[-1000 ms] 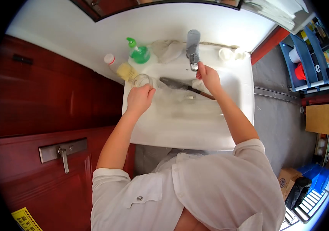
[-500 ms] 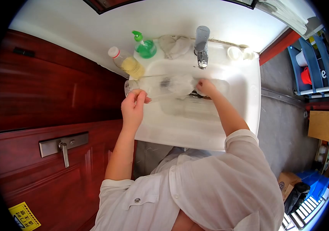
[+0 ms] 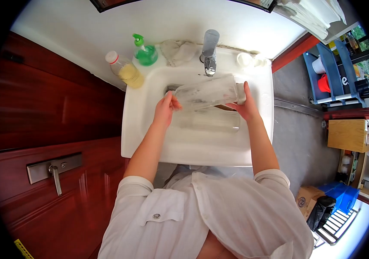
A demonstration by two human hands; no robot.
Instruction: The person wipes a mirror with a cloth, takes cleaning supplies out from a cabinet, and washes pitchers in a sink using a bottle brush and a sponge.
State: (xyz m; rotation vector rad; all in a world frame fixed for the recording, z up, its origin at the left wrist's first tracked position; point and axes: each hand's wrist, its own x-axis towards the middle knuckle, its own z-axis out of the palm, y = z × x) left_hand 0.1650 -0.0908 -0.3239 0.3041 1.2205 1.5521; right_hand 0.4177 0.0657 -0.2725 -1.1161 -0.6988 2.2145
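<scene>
- both hands and the vase [image 3: 208, 94] have shifted rightward over the sink [image 3: 184, 152] since the earlier frame; the vase's left end, which reached the sink's left edge then, now lies over the basin.
- the vase, clear and on its side, slants a little, right end higher, just below the tap [image 3: 210, 47].
- right hand [image 3: 250, 107]: grasping the vase's right end, thumb above, fingers below, with a pale pad [image 3: 241, 93] between palm and vase; cloth or sponge, i cannot tell.
- left hand [image 3: 163, 112]: fingers bent at the vase's left end, tips blurred; i cannot tell whether they grip it.
- second vase [image 3: 214, 121]: also clear, lying in the basin beneath the first, nearer the person.
- a dark tool [image 3: 170, 88] lies in the basin, partly hidden behind the held vase.
- soap bottle [image 3: 145, 55], green, stands on the sink's back left corner, a bottle [image 3: 129, 74] of yellow liquid beside it, tilted in view.
- rag [image 3: 178, 52]: crumpled on the back ledge, between soap bottle and tap.
- white cups [image 3: 244, 60] sit at the back right corner.
</scene>
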